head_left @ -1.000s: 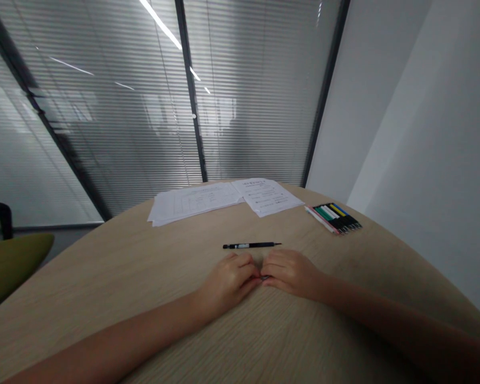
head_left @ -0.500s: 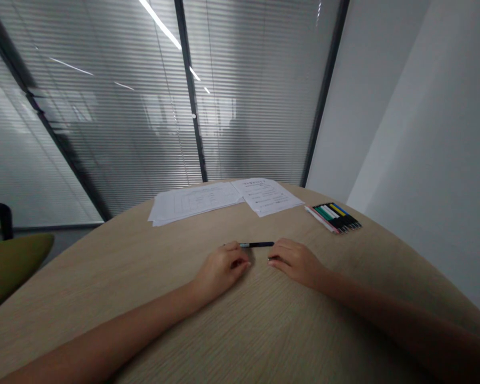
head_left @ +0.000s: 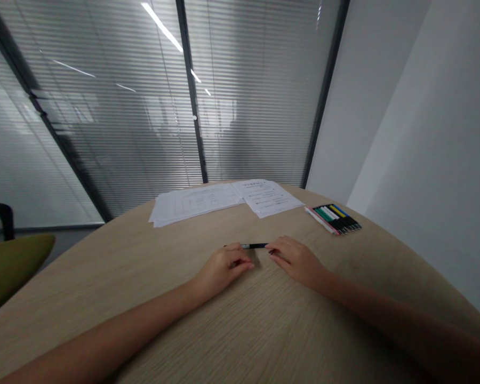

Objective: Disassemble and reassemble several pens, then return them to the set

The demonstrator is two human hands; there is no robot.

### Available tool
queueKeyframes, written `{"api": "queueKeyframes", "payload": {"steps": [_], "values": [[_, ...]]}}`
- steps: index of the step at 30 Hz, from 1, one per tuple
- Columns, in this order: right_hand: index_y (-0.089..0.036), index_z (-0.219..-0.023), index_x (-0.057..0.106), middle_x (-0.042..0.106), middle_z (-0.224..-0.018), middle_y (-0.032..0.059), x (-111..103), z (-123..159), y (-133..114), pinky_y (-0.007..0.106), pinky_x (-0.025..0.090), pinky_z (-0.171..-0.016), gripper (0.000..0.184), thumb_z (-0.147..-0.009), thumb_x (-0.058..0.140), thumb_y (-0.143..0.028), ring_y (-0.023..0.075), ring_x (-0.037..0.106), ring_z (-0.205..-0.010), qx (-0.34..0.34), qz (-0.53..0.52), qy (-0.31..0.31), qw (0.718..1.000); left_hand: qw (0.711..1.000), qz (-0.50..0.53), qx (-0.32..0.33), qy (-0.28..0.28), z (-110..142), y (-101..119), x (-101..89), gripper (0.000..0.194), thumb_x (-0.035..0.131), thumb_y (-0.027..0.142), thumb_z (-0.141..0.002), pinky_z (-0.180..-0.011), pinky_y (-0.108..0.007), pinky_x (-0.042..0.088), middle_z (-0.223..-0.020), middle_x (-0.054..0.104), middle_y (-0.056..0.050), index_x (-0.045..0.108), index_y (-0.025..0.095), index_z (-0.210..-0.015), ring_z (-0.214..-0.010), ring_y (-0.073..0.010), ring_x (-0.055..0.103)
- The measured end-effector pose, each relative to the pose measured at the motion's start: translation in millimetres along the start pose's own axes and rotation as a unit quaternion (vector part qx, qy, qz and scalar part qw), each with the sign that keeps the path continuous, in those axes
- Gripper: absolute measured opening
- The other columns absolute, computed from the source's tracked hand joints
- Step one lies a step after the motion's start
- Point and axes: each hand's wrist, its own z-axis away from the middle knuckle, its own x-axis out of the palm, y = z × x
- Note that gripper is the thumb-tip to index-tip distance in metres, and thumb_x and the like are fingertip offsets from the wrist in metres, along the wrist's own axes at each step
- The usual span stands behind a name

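Note:
A dark pen [head_left: 256,246] with a silvery section lies crosswise on the table between my hands. My left hand [head_left: 226,269] is closed, its fingers curled and thumb near the index fingertip. It covers part of the pen's left half, whose thin end shows just past the knuckles. What sits inside those fingers is hidden. My right hand [head_left: 294,260] is pinched at the pen's right end, its fingertips overlapping that end. A tiny dark bit shows between its thumb and fingers, too small to name.
Several pens and markers [head_left: 334,218] lie side by side at the right. Printed papers [head_left: 200,201] overlap near the table's [head_left: 176,330] far edge. A green chair [head_left: 16,266] stands at the left, with blinds [head_left: 256,106] behind and a white wall [head_left: 424,160] at right.
My right hand has moved slightly left, and its fingertips now cover the pen's right end. My left fingertips have shifted a little right. The pen appears to stay in place.

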Motion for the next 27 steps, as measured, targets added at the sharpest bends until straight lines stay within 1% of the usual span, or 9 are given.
{"api": "queueKeyframes", "payload": {"steps": [4,7,8,12,15,17,20,23,27], "values": [[-0.016,-0.083,0.055,0.058,-0.079,0.0041,0.8,-0.2,5.7,0.031,0.044,-0.071,0.01,-0.075,0.052,-0.012,0.0164,0.053,-0.077,0.062,0.012,0.016,0.998,1.0,-0.011,0.009,-0.009,-2.9,-3.1,-2.5,0.01,0.052,0.016,-0.075,-0.055,-0.021,0.04,-0.065,0.05,0.001,0.059,0.014,-0.068,-0.059,-0.0095,0.049],[-0.017,-0.079,0.056,0.057,-0.078,0.004,0.0,-0.5,17.2,0.031,0.044,-0.07,0.007,-0.074,0.053,-0.012,0.0165,0.053,-0.076,0.099,0.018,0.025,0.995,0.999,-0.032,0.002,0.003,-9.2,-12.4,-12.9,0.01,0.051,0.016,-0.076,-0.054,-0.021,0.039,-0.066,0.05,0.001,0.059,0.014,-0.07,-0.058,-0.0093,0.048],[-0.016,-0.079,0.056,0.057,-0.078,0.0041,0.0,-0.4,22.6,0.031,0.044,-0.07,0.007,-0.074,0.053,-0.012,0.0163,0.053,-0.075,0.112,0.018,0.027,0.993,0.999,-0.045,-0.001,0.017,-11.6,-17.4,-17.9,0.011,0.051,0.016,-0.076,-0.054,-0.021,0.039,-0.065,0.049,0.001,0.059,0.014,-0.069,-0.058,-0.0093,0.048],[-0.017,-0.081,0.059,0.057,-0.077,0.0035,2.3,1.9,46.6,0.03,0.044,-0.068,0.011,-0.073,0.052,-0.012,0.015,0.053,-0.07,0.183,0.017,0.022,0.983,0.995,-0.101,-0.005,0.027,-18.6,-44.6,-37.7,0.011,0.05,0.018,-0.075,-0.056,-0.021,0.039,-0.067,0.049,0.001,0.059,0.014,-0.07,-0.057,-0.009,0.047],[-0.017,-0.081,0.061,0.057,-0.08,0.004,4.3,3.7,57.6,0.028,0.043,-0.07,0.016,-0.072,0.05,-0.008,0.0142,0.053,-0.072,0.221,0.016,-0.004,0.975,0.989,-0.144,-0.038,0.023,-19.1,-64.4,-46.6,0.012,0.05,0.02,-0.073,-0.055,-0.021,0.038,-0.067,0.051,0.0,0.06,0.015,-0.07,-0.057,-0.0098,0.048],[-0.017,-0.082,0.062,0.057,-0.082,0.0048,4.7,4.0,59.3,0.027,0.043,-0.072,0.02,-0.072,0.048,-0.006,0.0143,0.053,-0.075,0.222,0.016,-0.019,0.975,0.984,-0.167,-0.06,0.018,-17.9,-73.6,-48.7,0.013,0.05,0.02,-0.073,-0.055,-0.021,0.038,-0.068,0.052,-0.001,0.061,0.014,-0.071,-0.057,-0.0106,0.049],[-0.016,-0.083,0.063,0.056,-0.082,0.0057,4.3,3.2,56.5,0.028,0.042,-0.074,0.024,-0.072,0.045,-0.004,0.0153,0.052,-0.078,0.198,0.028,-0.03,0.979,0.977,-0.2,-0.08,-0.003,-15.1,-80.5,-47.7,0.014,0.049,0.02,-0.073,-0.056,-0.021,0.038,-0.07,0.054,-0.002,0.062,0.015,-0.073,-0.059,-0.0114,0.051],[-0.015,-0.083,0.064,0.054,-0.079,0.0063,4.0,2.4,52.6,0.029,0.042,-0.074,0.025,-0.071,0.045,-0.003,0.0163,0.052,-0.078,0.171,0.043,-0.035,0.984,0.972,-0.219,-0.083,-0.031,-12.7,-80.8,-44.4,0.014,0.049,0.02,-0.074,-0.055,-0.021,0.038,-0.072,0.055,-0.002,0.062,0.016,-0.073,-0.059,-0.0118,0.051],[-0.014,-0.084,0.064,0.053,-0.079,0.0063,4.6,2.5,49.9,0.029,0.042,-0.072,0.026,-0.072,0.044,-0.003,0.0159,0.052,-0.077,0.151,0.038,-0.029,0.987,0.969,-0.228,-0.08,-0.045,-11.2,-76.4,-40.6,0.016,0.048,0.022,-0.076,-0.053,-0.021,0.036,-0.072,0.055,-0.002,0.063,0.017,-0.073,-0.058,-0.0119,0.051]]}}
